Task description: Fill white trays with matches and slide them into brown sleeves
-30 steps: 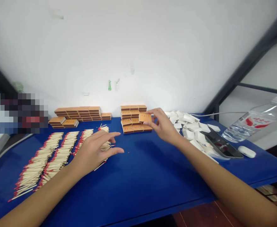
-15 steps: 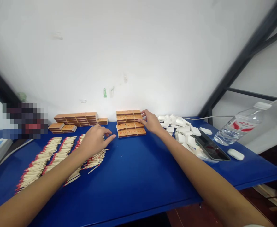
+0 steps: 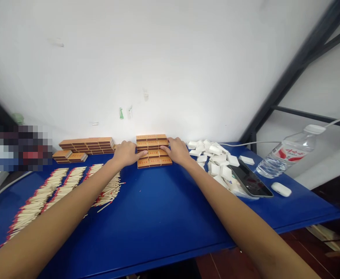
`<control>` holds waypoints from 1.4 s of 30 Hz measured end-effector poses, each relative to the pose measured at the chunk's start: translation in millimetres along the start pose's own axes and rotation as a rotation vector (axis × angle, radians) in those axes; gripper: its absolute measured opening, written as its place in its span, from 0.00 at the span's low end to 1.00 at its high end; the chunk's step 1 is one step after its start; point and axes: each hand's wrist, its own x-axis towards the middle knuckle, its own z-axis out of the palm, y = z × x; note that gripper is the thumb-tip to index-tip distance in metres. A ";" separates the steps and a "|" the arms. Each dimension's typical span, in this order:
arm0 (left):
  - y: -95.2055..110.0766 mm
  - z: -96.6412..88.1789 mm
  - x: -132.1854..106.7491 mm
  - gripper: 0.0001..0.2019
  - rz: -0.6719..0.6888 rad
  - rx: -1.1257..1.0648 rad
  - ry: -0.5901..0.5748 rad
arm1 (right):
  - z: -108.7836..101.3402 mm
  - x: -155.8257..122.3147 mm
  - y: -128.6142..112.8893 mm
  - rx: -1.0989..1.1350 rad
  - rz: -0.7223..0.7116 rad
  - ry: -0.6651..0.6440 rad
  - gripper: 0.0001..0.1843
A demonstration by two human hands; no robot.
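Note:
A stepped stack of orange matchboxes (image 3: 152, 152) stands against the wall at mid-table. From its left side my left hand (image 3: 127, 152) grips it, thumb along the front and fingers at the side and behind. My right hand (image 3: 177, 150) grips the opposite side in the same way, its thumb on the front of the boxes. Part of the fingers on both hands is hidden. Loose red-tipped matches (image 3: 107, 193) lie in rows left of the stack, partly under my left forearm.
More matchboxes (image 3: 85, 145) are stacked along the wall at left. White inner trays (image 3: 216, 157) are heaped at right, beside a dark phone (image 3: 253, 180), a white earbud case (image 3: 280, 189) and a tilted water bottle (image 3: 289, 153). The blue table (image 3: 158, 217) ends at a front edge.
My left hand has moved right from over the matches to the left side of the matchbox stack. My right hand stays at the stack's right side. The view has shifted slightly.

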 end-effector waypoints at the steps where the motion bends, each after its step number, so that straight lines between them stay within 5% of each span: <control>1: 0.1 0.0 1.2 0.40 -0.003 0.009 -0.004 | -1.0 -0.3 -1.1 -0.016 -0.009 -0.008 0.27; 13: -0.2 -0.9 1.1 0.43 -0.008 0.060 -0.028 | -2.3 -5.6 -2.5 -0.147 0.007 -0.069 0.40; 22: 3.8 -4.2 -21.4 0.42 0.060 0.109 0.008 | -20.8 -21.7 -4.1 -0.281 0.061 -0.122 0.47; 42: -6.3 2.5 -24.7 0.31 0.144 0.113 0.024 | -18.0 -35.0 -19.9 -0.294 -0.006 -0.200 0.42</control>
